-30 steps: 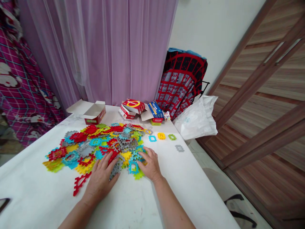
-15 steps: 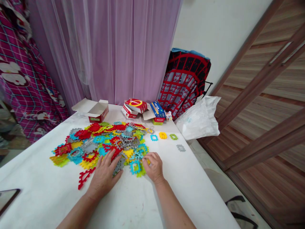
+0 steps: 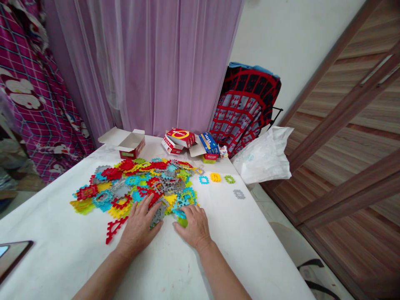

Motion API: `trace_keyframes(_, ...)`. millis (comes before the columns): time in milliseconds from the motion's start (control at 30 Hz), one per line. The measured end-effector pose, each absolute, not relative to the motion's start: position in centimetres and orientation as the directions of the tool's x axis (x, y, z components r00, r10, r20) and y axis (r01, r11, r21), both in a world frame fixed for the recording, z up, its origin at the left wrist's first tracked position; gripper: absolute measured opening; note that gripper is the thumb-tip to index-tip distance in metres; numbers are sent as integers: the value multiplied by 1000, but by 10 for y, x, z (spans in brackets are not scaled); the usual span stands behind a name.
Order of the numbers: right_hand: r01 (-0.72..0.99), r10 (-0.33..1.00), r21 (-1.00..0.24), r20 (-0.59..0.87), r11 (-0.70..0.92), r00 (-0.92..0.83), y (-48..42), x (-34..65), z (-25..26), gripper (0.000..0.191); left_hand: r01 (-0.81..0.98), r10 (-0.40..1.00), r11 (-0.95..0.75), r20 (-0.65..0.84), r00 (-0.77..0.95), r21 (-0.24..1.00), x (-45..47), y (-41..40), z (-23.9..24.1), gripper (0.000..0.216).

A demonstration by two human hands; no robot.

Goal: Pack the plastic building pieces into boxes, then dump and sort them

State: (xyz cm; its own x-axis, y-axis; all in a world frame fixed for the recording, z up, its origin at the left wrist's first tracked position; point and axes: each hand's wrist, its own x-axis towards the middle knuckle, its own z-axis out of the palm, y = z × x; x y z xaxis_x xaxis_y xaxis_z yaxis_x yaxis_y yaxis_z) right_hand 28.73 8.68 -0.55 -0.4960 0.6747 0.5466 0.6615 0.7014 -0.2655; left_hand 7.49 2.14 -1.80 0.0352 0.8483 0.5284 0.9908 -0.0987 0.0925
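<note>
Rests the left hand (image 3: 139, 225) palm down on the near edge of the pile (image 3: 121, 189), fingers loosely apart, clamped on nothing visible, a grey piece (image 3: 159, 214) showing between thumb and forefinger. Curves the right hand (image 3: 194, 227) over a blue piece (image 3: 179, 213) and a green piece (image 3: 183, 221) at the pile's near right corner; cannot tell about any pinch under the hidden fingertips.

Has a phone (image 3: 15, 260) at far left on the white table (image 3: 62, 246), then a red triangular piece (image 3: 109, 234) just beside the left hand, then the pile spread ahead of both hands. Right of it, a blue frame (image 3: 200, 180), a yellow square (image 3: 215, 177), a green ring (image 3: 225, 179) and a grey plate (image 3: 239, 194).

Could drag neighbours along, given toothed edges and overlapping layers. Could scatter the set-apart pieces through a wide sweep of the right hand.

Can make out no brand: on the open carton (image 3: 137, 151), a small pale label; on the red box (image 3: 181, 136), a yellow oval, lettering too blurred to read; on the blue box (image 3: 208, 141), tiny white characters, illegible.
</note>
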Motion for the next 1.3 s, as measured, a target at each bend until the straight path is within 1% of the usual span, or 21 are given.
trace_keyframes(67, 608, 631, -276, 589, 744, -505, 89, 288, -9, 17, 992, 851, -96, 524, 38, 85, 75, 21, -19, 44)
trace_keyframes(100, 580, 611, -290, 620, 761, -492, 90, 290, -11, 15, 992, 854, -95, 519, 37, 84, 74, 21, -20, 45)
trace_keyframes(133, 560, 600, -310, 652, 768, -463, 93, 292, -12, 17, 992, 857, -92, 515, 35, 86, 74, 21, -20, 45)
trace_keyframes(200, 563, 609, -361, 713, 744, -348, 102, 301, -14, 23, 992, 862, -89, 506, 34, 86, 73, 22, -21, 46)
trace_keyframes(300, 677, 659, -412, 738, 610, -145, 122, 325, -18, 29, 992, 864, -89, 503, 33, 88, 72, 23, -22, 46)
trace_keyframes(333, 727, 680, -405, 724, 554, -114, 129, 335, -21, 31, 992, 863, -92, 504, 34, 90, 72, 23, -22, 46)
trace_keyframes(433, 813, 771, -361, 617, 456, -159, 145, 362, -32, 40, 990, 863, -99, 505, 37, 97, 71, 25, -24, 46)
trace_keyframes(500, 839, 831, -388, 542, 382, -127, 149, 374, -38, 47, 991, 863, -100, 504, 39, 95, 70, 25, -25, 46)
trace_keyframes(567, 861, 871, -427, 489, 277, -37, 149, 378, -40, 45, 991, 863, -98, 503, 38, 93, 69, 25, -26, 46)
trace_keyframes(633, 878, 888, -429, 460, 211, 12, 146, 376, -37, 34, 990, 865, -95, 501, 32, 101, 69, 25, -27, 45)
trace_keyframes(700, 898, 889, -397, 458, 192, 12, 142, 369, -31, 28, 989, 867, -95, 497, 28, 111, 69, 25, -26, 45)
trace_keyframes(833, 931, 896, -321, 444, 173, -14, 138, 353, -20, 37, 990, 863, -108, 504, 46, 95, 68, 25, -24, 45)
trace_keyframes(933, 937, 908, -314, 419, 151, -5, 139, 348, -19, 34, 990, 854, -110, 518, 47, 91, 68, 25, -23, 44)
trace_keyframes(1067, 919, 899, -363, 438, 156, 21, 142, 349, -24, 36, 989, 844, -112, 534, 46, 93, 67, 25, -25, 43)
trace_keyframes(1200, 877, 875, -448, 478, 171, 73, 150, 349, -28, 42, 989, 838, -124, 542, 64, 75, 67, 25, -27, 42)
trace_keyframes(1300, 839, 852, -515, 507, 176, 132, 165, 342, -28, 42, 992, 834, -121, 546, 76, 47, 66, 25, -27, 42)
